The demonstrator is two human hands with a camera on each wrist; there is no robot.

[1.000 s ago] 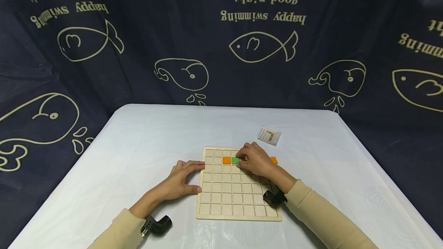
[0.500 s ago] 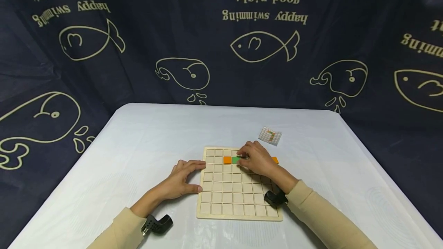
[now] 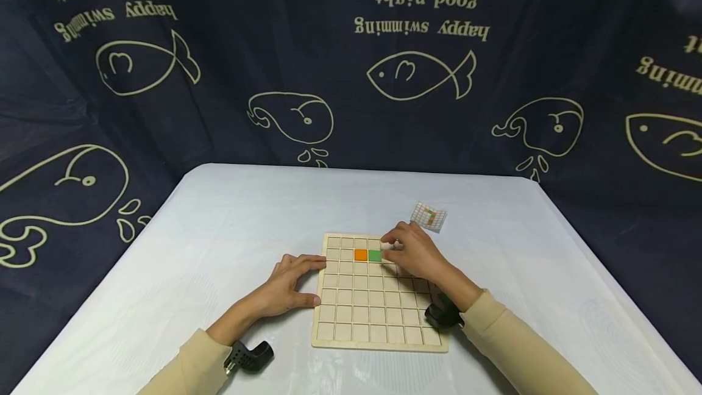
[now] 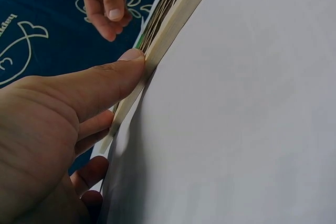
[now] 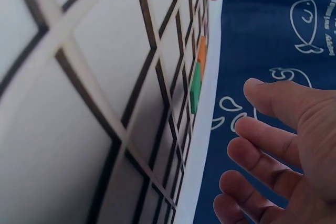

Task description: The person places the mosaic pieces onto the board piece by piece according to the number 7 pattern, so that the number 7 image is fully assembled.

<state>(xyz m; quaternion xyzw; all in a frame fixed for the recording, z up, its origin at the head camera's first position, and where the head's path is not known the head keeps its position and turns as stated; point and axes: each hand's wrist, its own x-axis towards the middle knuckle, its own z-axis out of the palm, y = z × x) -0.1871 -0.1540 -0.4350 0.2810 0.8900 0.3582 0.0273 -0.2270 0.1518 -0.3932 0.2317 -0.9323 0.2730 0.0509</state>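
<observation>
A square wooden grid board [image 3: 362, 314] lies on the table. One orange tile [image 3: 360, 255] and a green tile [image 3: 375, 255] sit side by side in its second row from the far edge. My right hand [image 3: 418, 253] hovers just right of the green tile, thumb and fingers apart. Those fingers hold nothing in the right wrist view, where the green tile [image 5: 196, 90] lies flat in the grid. My left hand [image 3: 289, 286] rests against the board's left edge. Its thumb [image 4: 113, 82] touches the wooden rim in the left wrist view.
Beyond the board's far right corner lies a small paper card [image 3: 429, 217] printed with a coloured grid. A white cloth covers the table [image 3: 252, 212]. Behind it hangs a dark blue curtain [image 3: 340, 139] with fish drawings.
My right hand has let go of the green tile and drawn back to the right. An orange piece seen earlier past the right hand is now hidden. The left hand stays put.
</observation>
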